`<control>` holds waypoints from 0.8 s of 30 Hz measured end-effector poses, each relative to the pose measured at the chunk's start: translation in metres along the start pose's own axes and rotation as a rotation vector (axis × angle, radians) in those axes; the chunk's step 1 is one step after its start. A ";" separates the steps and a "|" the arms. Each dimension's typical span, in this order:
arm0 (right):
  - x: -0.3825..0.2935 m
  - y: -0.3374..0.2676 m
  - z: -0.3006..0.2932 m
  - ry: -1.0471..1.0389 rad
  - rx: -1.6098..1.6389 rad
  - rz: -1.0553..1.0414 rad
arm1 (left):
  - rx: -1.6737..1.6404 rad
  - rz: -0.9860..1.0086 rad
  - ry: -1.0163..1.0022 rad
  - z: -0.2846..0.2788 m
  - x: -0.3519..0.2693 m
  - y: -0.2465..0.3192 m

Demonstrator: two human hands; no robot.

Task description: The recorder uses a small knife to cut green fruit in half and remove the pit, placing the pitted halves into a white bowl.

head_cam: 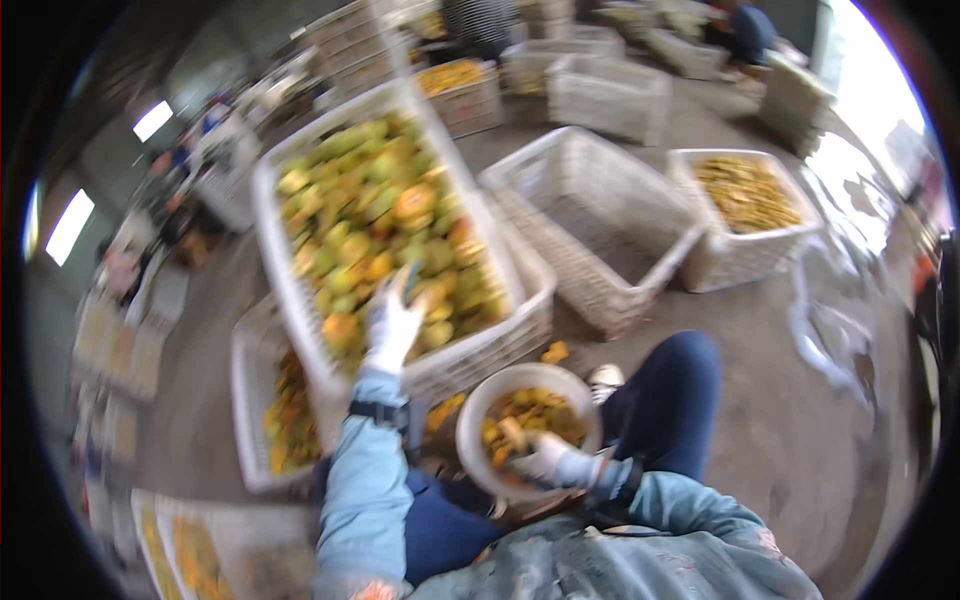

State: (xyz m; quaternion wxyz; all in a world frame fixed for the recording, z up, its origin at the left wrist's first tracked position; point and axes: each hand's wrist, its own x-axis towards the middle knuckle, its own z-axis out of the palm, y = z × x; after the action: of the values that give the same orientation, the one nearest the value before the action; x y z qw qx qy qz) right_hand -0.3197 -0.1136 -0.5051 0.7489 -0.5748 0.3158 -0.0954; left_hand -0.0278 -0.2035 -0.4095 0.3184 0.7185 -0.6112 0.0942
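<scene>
My left hand (pixel 395 322), in a white glove, reaches onto the heap of yellow-green and orange fruits (pixel 360 225) in a large white plastic crate (pixel 274 225). Something blue shows at its fingertips; whether it grips a fruit is blurred. My right hand (pixel 544 459), also gloved, is over a round whitish bucket (pixel 469 431) between my legs, with its fingers curled around a pale-handled tool (pixel 514 433). Orange and yellow pieces (pixel 544 411) lie in the bucket. The tool's far end is hidden.
An open white crate (pixel 600 210) and a crate of yellow pieces (pixel 746 195) stand to the right. Another crate of orange pieces (pixel 289 424) is at the left. Stacked crates (pixel 352 45) stand ahead. A person (pixel 480 26) is at the top. Scraps (pixel 555 352) lie on the floor.
</scene>
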 end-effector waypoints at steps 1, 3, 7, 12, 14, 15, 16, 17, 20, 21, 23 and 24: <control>0.012 0.033 -0.007 0.042 -0.065 -0.046 | 0.196 -0.007 -0.104 0.015 0.004 0.007; 0.007 0.014 -0.003 -0.025 0.008 0.019 | 0.273 -0.151 -0.312 0.019 -0.001 -0.013; 0.012 0.000 0.004 0.057 -0.122 -0.021 | 0.510 0.115 -0.034 0.038 -0.028 -0.091; -0.002 0.002 -0.002 0.190 -0.136 0.020 | 0.093 -0.114 -0.289 0.004 -0.027 0.013; 0.013 0.017 -0.002 0.243 -0.137 0.023 | -0.303 -0.186 -0.271 -0.020 -0.034 0.054; 0.017 0.022 -0.001 0.264 -0.142 0.021 | -0.600 -0.238 -0.234 -0.024 -0.039 0.063; 0.002 0.003 -0.005 0.206 -0.065 0.068 | -0.894 -0.290 -0.181 -0.029 -0.045 0.069; 0.000 -0.003 -0.004 0.187 -0.028 0.084 | -1.078 -0.366 -0.159 -0.035 -0.054 0.074; -0.010 -0.014 -0.004 0.117 0.091 0.143 | -1.286 -0.566 -0.176 -0.034 -0.096 0.079; -0.004 -0.003 -0.003 0.158 0.036 0.096 | -1.300 -0.612 -0.202 -0.033 -0.109 0.083; 0.020 0.025 0.001 0.227 -0.075 -0.007 | -1.296 -0.673 -0.242 -0.029 -0.134 0.084; 0.020 0.020 0.003 0.219 -0.053 0.063 | -1.285 -0.701 -0.254 -0.029 -0.145 0.081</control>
State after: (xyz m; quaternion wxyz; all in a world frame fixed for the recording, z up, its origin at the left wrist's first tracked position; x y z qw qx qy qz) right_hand -0.3069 -0.1150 -0.5300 0.6972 -0.5702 0.4158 -0.1257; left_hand -0.1308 -0.0717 -0.4349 0.6141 0.5491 -0.3127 -0.4729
